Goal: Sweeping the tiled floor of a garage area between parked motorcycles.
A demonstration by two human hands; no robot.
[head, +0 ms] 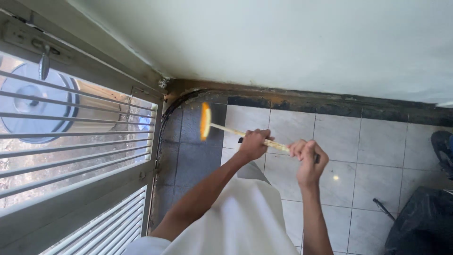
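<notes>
Left hand (254,144) and right hand (307,153) both clenched on pale broom stick (236,132). Orange head (205,121) blurred, over dark corner tiles (188,156) near door frame (158,141). Risk, in my judgement: head strikes frame or wall (283,42); dust scatters onto white tiles (377,141).

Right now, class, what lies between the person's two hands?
In the head view, a short bare stretch of the pale stick runs between the left hand and right hand, with white floor tile behind.
</notes>
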